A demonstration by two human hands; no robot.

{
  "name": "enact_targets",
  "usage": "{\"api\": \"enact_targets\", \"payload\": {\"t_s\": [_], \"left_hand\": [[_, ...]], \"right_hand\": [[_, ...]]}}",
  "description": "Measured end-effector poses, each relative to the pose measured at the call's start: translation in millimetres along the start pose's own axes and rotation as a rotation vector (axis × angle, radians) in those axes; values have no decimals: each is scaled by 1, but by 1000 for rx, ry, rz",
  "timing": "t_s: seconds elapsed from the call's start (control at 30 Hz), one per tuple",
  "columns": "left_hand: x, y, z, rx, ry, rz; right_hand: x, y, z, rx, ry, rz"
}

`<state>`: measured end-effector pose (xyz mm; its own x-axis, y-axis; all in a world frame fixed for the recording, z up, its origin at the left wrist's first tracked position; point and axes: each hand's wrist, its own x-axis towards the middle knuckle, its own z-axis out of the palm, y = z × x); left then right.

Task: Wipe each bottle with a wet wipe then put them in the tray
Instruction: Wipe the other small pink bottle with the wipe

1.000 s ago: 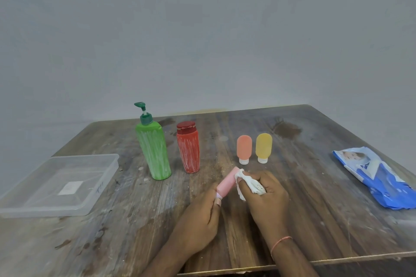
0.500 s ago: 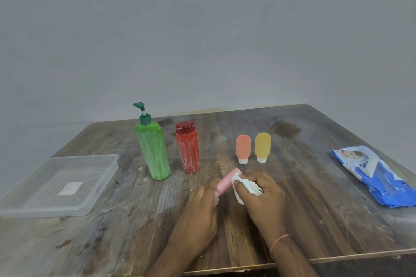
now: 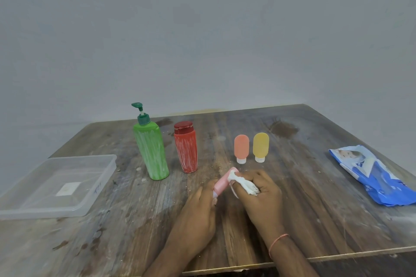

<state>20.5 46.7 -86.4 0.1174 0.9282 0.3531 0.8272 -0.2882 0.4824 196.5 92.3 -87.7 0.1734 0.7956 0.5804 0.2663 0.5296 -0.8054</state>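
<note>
My left hand grips the cap end of a small pink bottle, which tilts up and to the right. A crumpled white wet wipe, held in my right hand, presses against the bottle's upper end. Further back stand a green pump bottle, a red bottle, a small orange bottle and a small yellow bottle, all upright. A clear plastic tray sits at the left with no bottle in it.
A blue wet wipe pack lies at the right side of the worn wooden table. The table's front edge runs just below my wrists. A grey wall stands behind.
My right hand has shifted the wipe a little along the pink bottle's upper end. The left hand keeps its grip on the bottle; other bottles stay put.
</note>
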Motion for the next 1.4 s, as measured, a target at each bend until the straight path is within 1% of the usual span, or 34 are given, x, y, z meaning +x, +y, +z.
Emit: {"api": "enact_targets", "payload": {"t_s": [0.07,0.1,0.2,0.27,0.47,0.53,0.6,0.7,0.8,0.9,1.13,1.27,1.33,1.4], "left_hand": [[0,0,0,-10,5,-1],[0,0,0,-8,9,-1],[-1,-1,0,21,11,13],[-1,-1,1,37,-5,20],[-2,1,0,32,12,43],[-1,-1,1,42,29,31],[0,-3,2,31,12,56],[2,-3,3,-2,15,112],[3,-7,7,4,56,94],[0,-12,12,5,44,88],[1,-4,5,-16,52,130],[1,-9,6,10,-19,160],[0,-10,8,15,-21,144],[0,-11,7,21,-21,121]], "right_hand": [[-3,-2,2,5,-48,-9],[-2,-1,2,-16,-33,10],[3,6,2,-80,82,40],[5,8,1,-64,120,33],[4,5,2,-52,69,-52],[3,10,4,-112,38,-94],[1,15,6,-159,-13,-126],[-5,13,10,-199,-147,-169],[-10,3,12,-147,-243,-227],[-13,2,12,-125,-283,-268],[-12,9,12,-187,-151,-225],[-3,12,7,-191,-34,-71],[2,13,4,-199,-19,-4],[3,15,3,-212,-7,16]]}}
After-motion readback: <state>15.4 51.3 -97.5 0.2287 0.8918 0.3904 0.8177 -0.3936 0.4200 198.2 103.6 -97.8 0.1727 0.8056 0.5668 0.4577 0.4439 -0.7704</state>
